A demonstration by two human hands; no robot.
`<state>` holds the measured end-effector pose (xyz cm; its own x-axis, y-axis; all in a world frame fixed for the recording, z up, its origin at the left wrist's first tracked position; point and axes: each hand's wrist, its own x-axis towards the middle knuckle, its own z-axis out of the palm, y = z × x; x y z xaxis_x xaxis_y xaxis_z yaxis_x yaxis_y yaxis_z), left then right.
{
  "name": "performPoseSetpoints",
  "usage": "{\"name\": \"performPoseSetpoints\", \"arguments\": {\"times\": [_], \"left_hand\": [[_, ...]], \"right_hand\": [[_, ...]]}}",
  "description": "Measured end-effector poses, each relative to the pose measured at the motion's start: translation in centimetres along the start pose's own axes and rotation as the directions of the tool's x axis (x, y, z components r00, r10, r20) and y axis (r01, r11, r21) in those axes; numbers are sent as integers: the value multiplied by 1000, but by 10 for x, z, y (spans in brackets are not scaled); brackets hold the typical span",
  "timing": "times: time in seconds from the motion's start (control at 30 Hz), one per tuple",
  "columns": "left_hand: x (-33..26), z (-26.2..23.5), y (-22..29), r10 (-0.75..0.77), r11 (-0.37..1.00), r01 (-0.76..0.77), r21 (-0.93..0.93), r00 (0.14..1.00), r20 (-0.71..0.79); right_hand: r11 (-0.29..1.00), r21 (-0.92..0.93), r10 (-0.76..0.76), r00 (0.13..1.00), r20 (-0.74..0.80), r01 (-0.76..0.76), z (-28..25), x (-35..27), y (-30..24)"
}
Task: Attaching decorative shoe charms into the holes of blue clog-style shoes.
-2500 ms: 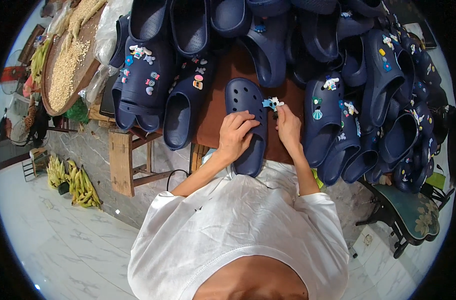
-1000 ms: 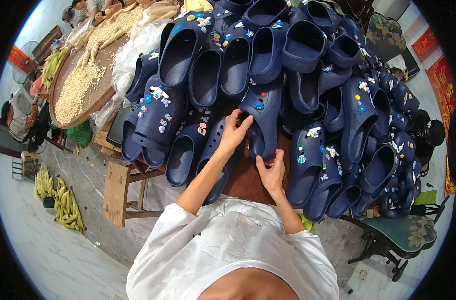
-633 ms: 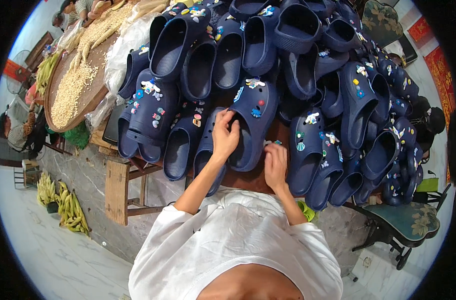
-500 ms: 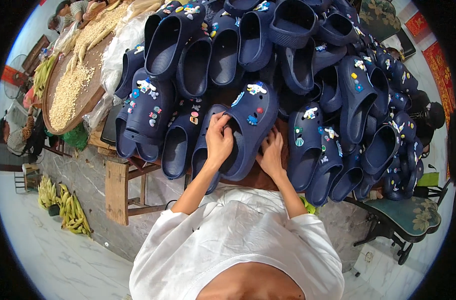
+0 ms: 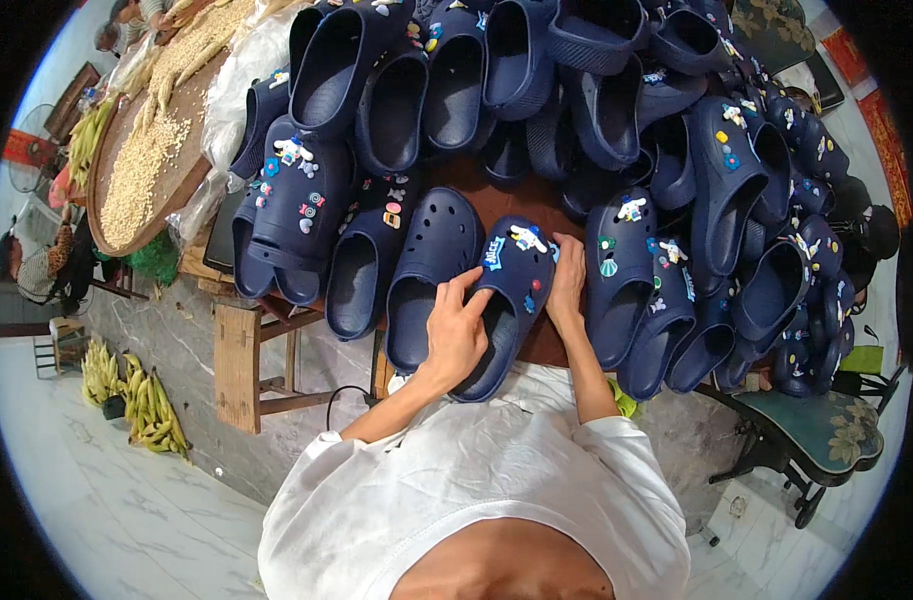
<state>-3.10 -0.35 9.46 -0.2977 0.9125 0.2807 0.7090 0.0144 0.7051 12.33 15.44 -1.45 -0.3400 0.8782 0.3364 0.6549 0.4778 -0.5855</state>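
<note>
Left grip point(image 5: 457, 335) pinching charmed clog point(image 5: 513, 275) by rim | right grip point(image 5: 569, 280) at its toe, closure unclear

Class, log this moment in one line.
left hand: holding decorated clog; right hand: at its toe's right side; left of it: undecorated clog

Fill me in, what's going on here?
A person handles a charm-decorated navy clog: the left hand grips its left edge by the opening, and the right hand is at the right side of its toe. An undecorated navy clog lies to its left on the brown surface. Other navy clogs crowd around them.
</note>
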Motion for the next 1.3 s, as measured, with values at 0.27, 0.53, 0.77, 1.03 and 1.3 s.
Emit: {"name": "performPoseSetpoints", "arguments": {"times": [0.27, 0.53, 0.77, 1.03, 1.3], "left_hand": [[-15, 4, -8, -35, 992, 30, 122, 998, 44], [-14, 18, -14, 30, 988, -30, 152, 1000, 4], [-16, 23, -15, 82, 980, -86, 181, 996, 26], [-2, -26, -30, -22, 969, 57, 240, 989, -145], [19, -50, -58, -36, 965, 69, 252, 990, -135]], "right_hand": [[965, 245, 73, 995, 72, -89, -15, 3, -3], [989, 23, 144, 985, 93, -146, -1, -10, 4], [944, 310, 92, 993, 69, -109, -27, 5, -36], [967, 241, -107, 991, 79, 85, -41, 4, -67], [972, 207, -154, 968, 199, 112, -33, -6, -65]]}}
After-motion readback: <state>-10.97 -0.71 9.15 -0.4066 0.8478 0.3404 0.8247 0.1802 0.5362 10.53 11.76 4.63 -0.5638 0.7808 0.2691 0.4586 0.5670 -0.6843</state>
